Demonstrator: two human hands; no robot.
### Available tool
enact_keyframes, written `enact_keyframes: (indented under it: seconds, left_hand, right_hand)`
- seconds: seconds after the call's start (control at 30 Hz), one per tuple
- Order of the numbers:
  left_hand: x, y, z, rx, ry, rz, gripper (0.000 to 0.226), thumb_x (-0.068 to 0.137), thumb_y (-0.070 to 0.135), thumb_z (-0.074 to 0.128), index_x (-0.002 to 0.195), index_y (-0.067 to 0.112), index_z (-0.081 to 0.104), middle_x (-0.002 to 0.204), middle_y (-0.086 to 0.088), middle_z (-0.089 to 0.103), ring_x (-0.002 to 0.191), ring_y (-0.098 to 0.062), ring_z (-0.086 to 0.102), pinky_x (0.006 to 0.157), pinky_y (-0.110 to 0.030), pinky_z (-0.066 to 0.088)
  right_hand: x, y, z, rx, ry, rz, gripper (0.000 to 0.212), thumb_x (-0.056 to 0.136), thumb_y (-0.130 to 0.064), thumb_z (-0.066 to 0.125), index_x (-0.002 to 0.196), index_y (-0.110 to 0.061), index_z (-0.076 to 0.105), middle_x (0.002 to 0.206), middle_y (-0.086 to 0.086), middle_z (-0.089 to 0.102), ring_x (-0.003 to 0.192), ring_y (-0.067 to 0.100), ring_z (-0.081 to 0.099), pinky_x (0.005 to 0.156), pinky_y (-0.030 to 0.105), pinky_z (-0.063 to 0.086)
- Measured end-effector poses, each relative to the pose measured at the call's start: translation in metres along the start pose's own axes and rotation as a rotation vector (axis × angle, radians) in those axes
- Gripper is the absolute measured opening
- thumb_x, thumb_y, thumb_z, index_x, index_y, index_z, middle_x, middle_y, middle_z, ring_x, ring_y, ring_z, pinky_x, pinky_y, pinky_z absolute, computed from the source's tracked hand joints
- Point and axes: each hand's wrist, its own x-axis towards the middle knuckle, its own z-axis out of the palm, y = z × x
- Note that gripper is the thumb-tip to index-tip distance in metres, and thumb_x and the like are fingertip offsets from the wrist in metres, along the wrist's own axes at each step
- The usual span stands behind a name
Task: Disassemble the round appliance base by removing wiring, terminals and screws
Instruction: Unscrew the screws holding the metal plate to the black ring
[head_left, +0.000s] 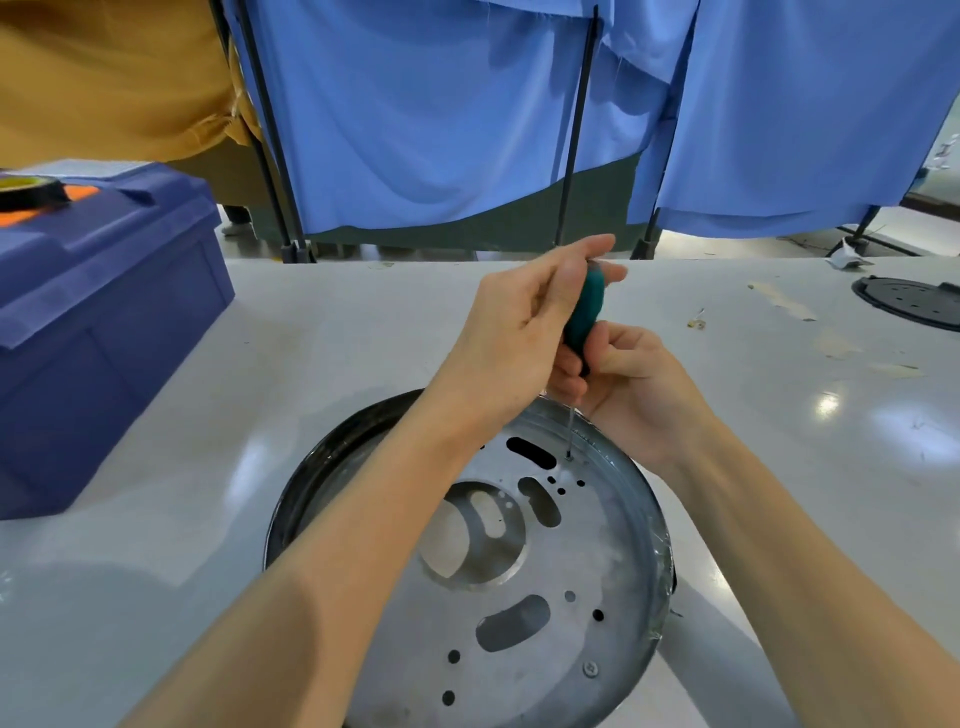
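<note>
The round appliance base (613, 566) lies flat on the white table, a silver metal plate with slots and holes inside a black rim. A screwdriver with a teal handle (586, 312) stands nearly upright over it, its thin shaft tip set on a screw (569, 457) near the plate's far edge. My left hand (524, 332) pinches the top of the handle between thumb and fingers. My right hand (623, 384) grips the lower part of the handle. Another screw (590, 669) sits near the plate's near right edge.
A blue plastic box (93, 332) with a roll of black tape (31, 191) on its lid stands at the left. A second round black part (914, 301) lies at the far right. Blue curtains on a black frame (571, 124) hang behind the table.
</note>
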Motion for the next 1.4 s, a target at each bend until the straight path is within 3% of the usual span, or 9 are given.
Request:
enact_keyframes:
  seconds: [0.13,0.2,0.3,0.43,0.77,0.9,1.0,1.17,1.4]
  left_hand:
    - [0.001,-0.004,-0.003,-0.102,0.026,-0.009,0.024,0.097,0.010,0.052,0.115,0.015,0.066,0.096,-0.006,0.072,0.073,-0.045,0.064,0.057,-0.038,0.060]
    - [0.003,-0.008,-0.006,-0.075,0.060,0.006,0.020,0.093,0.010,0.059,0.110,0.014,0.068,0.093,-0.009,0.071,0.062,-0.032,0.065,0.052,-0.035,0.058]
    - [0.005,-0.010,-0.009,-0.005,0.082,0.056,0.018,0.089,0.012,0.065,0.107,0.013,0.068,0.094,-0.005,0.070,0.081,-0.014,0.069,0.064,-0.019,0.055]
    - [0.004,-0.010,-0.006,0.046,0.114,0.102,0.018,0.086,0.017,0.070,0.104,0.016,0.068,0.091,-0.001,0.070,0.075,-0.008,0.067,0.062,-0.018,0.054]
    - [-0.003,-0.008,0.006,0.182,0.270,0.147,0.030,0.076,0.031,0.079,0.083,0.015,0.055,0.080,0.011,0.067,0.074,-0.003,0.061,0.072,-0.028,0.049]
    - [-0.002,-0.006,0.004,0.022,0.057,0.110,0.019,0.094,0.015,0.057,0.113,0.012,0.060,0.107,-0.002,0.069,0.099,-0.010,0.066,0.082,-0.034,0.055]
    - [-0.002,-0.006,-0.003,-0.133,-0.049,0.065,0.035,0.100,0.008,0.044,0.134,0.013,0.052,0.112,-0.007,0.069,0.100,-0.015,0.068,0.075,-0.030,0.058]
    - [-0.001,-0.008,-0.009,-0.161,0.026,0.024,0.017,0.093,0.011,0.059,0.109,0.008,0.067,0.088,-0.015,0.068,0.077,-0.043,0.063,0.050,-0.035,0.055]
    - [-0.003,-0.004,0.010,0.024,0.155,0.100,0.012,0.084,0.024,0.072,0.087,0.015,0.066,0.082,-0.010,0.060,0.054,-0.017,0.056,0.037,-0.031,0.050]
  right_hand:
    - [-0.003,0.003,-0.002,0.051,-0.020,0.007,0.029,0.092,-0.027,0.052,0.084,-0.007,0.071,0.068,0.005,0.059,0.056,0.016,0.052,0.058,0.025,0.046]
    - [-0.004,0.002,-0.002,-0.015,0.046,-0.015,0.032,0.093,-0.026,0.050,0.088,-0.005,0.073,0.077,0.011,0.067,0.067,0.022,0.063,0.067,0.030,0.053]
    - [-0.006,-0.001,-0.001,-0.211,0.165,-0.097,0.028,0.083,-0.024,0.066,0.099,-0.002,0.071,0.090,0.018,0.073,0.084,0.031,0.071,0.074,0.036,0.058]
    - [-0.007,0.000,0.004,-0.334,0.232,-0.176,0.019,0.075,-0.016,0.073,0.090,-0.005,0.074,0.079,0.016,0.073,0.068,0.030,0.071,0.062,0.029,0.056]
    - [-0.002,0.001,-0.003,-0.086,-0.077,-0.003,0.023,0.088,-0.018,0.060,0.068,-0.014,0.069,0.061,0.000,0.054,0.052,0.011,0.043,0.055,0.022,0.035]
    - [0.000,0.000,-0.010,0.047,-0.172,0.074,0.016,0.084,-0.027,0.066,0.076,-0.014,0.071,0.063,-0.005,0.053,0.052,0.006,0.041,0.056,0.016,0.034]
    - [0.004,0.003,-0.011,0.069,-0.185,0.092,0.020,0.087,-0.028,0.063,0.082,-0.010,0.071,0.063,-0.002,0.054,0.050,0.005,0.041,0.055,0.016,0.037]
    - [-0.003,0.001,-0.008,-0.130,0.018,0.002,0.029,0.090,-0.022,0.056,0.096,0.003,0.070,0.083,0.017,0.070,0.068,0.025,0.065,0.067,0.029,0.053]
    - [-0.011,-0.001,0.003,-0.260,0.143,-0.146,0.012,0.076,-0.012,0.067,0.082,-0.005,0.075,0.071,0.010,0.069,0.063,0.024,0.063,0.061,0.029,0.052]
